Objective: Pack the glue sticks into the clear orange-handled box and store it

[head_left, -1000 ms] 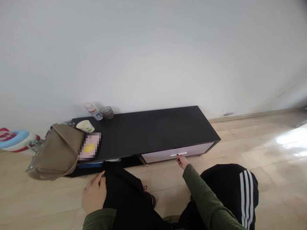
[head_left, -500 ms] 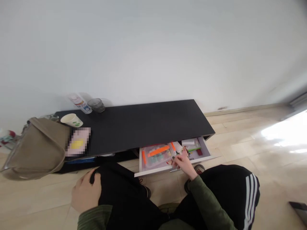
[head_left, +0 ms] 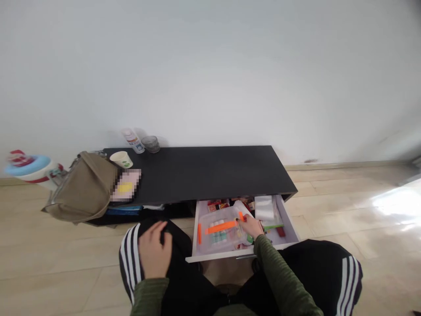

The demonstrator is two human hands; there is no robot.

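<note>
My left hand (head_left: 155, 250) rests on my left knee, fingers spread and holding nothing. The drawer (head_left: 288, 215) of a low black cabinet is pulled out in front of me. Inside lies a clear plastic box (head_left: 215, 217) with orange latches and pale green and white items showing through. My right hand (head_left: 250, 226) reaches into the drawer, its fingers closed at the box's right edge beside an orange latch. Right of that hand are a clear plastic packet (head_left: 264, 208), a green stick-like item (head_left: 273, 226) and a dark red piece (head_left: 280, 231).
On the black cabinet top (head_left: 210, 171) stand a paper cup (head_left: 121, 159), a spray can (head_left: 133, 141) and a glass (head_left: 151, 144), with a blurred pink item (head_left: 126, 185) near them. A beige bag (head_left: 87, 188) hangs over the left end, a bottle (head_left: 36, 169) beside it.
The drawer stands farther out, showing more of its contents. My right hand has gone from near the drawer front to the plastic box's right edge. My left hand stays on the knee.
</note>
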